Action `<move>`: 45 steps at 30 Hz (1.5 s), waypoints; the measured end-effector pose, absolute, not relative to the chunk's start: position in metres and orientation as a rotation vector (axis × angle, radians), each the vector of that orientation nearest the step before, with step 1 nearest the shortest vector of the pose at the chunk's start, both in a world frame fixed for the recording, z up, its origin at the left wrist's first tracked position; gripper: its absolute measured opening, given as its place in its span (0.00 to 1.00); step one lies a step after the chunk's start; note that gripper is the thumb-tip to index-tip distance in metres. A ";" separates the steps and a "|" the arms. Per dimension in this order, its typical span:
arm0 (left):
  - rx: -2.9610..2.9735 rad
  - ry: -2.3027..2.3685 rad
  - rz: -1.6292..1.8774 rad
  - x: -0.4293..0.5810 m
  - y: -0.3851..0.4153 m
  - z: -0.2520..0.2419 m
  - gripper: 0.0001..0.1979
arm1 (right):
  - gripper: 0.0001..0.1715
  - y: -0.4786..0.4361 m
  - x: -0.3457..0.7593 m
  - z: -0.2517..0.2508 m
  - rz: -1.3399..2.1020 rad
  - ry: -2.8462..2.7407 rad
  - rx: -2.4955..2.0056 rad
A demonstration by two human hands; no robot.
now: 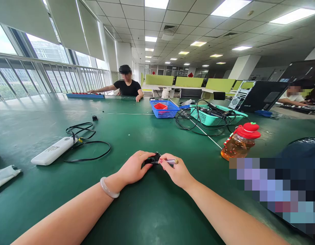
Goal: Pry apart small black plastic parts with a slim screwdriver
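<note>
My left hand [136, 166] is closed around a small black part [150, 161] just above the green tabletop, thumb and fingers on its left side. A dark, ridged end of the part shows between my hands; its exact kind is too small to make out. My right hand [178, 173] pinches a slim pen-like tool [172, 161] with a pale barrel and a brownish rear end. The tool lies nearly level and points left toward the black part. Its tip is hard to see against the dark piece, so I cannot tell whether they touch.
On the left lie a white power bank [53, 151] and a looped black cable [89, 159]. Ahead stand a blue basket [164, 113] and a green basket [210, 119] with tangled cables. A red-lidded jar [237, 144] leans at right. A person [129, 86] sits across the table.
</note>
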State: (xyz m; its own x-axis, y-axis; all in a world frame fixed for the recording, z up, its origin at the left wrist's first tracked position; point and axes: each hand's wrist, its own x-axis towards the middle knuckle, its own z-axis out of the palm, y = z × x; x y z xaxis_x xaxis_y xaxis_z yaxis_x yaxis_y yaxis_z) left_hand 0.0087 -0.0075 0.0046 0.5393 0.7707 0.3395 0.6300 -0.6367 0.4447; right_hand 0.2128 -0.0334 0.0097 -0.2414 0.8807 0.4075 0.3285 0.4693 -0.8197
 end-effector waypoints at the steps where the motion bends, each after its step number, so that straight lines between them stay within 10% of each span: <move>1: 2.513 1.188 0.789 0.009 -0.007 0.004 0.19 | 0.17 -0.033 0.215 0.010 0.752 -1.739 -1.003; 16: 2.504 1.819 0.561 0.007 -0.007 0.006 0.16 | 0.19 -0.008 0.228 -0.006 0.696 -1.381 -1.341; 24: 2.674 1.189 0.562 0.011 -0.007 -0.005 0.19 | 0.21 -0.014 0.225 -0.003 0.604 -1.454 -1.352; 31: 2.507 1.635 0.516 0.009 -0.004 -0.006 0.15 | 0.21 -0.016 0.223 -0.002 0.603 -1.508 -1.320; 38: 2.530 1.561 0.505 0.008 -0.006 -0.007 0.32 | 0.23 -0.019 0.224 -0.004 0.686 -1.402 -1.107; 45: 2.649 1.232 0.417 0.012 -0.012 -0.005 0.20 | 0.23 -0.017 0.228 -0.005 0.622 -1.380 -1.111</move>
State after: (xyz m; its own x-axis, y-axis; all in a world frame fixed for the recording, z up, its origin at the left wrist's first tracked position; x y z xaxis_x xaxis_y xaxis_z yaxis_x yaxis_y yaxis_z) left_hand 0.0123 -0.0124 -0.0046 0.6151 0.7693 0.1726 0.7158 -0.6367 0.2868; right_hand 0.2277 -0.0171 -0.0050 0.1533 0.8821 0.4455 0.2502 0.4015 -0.8810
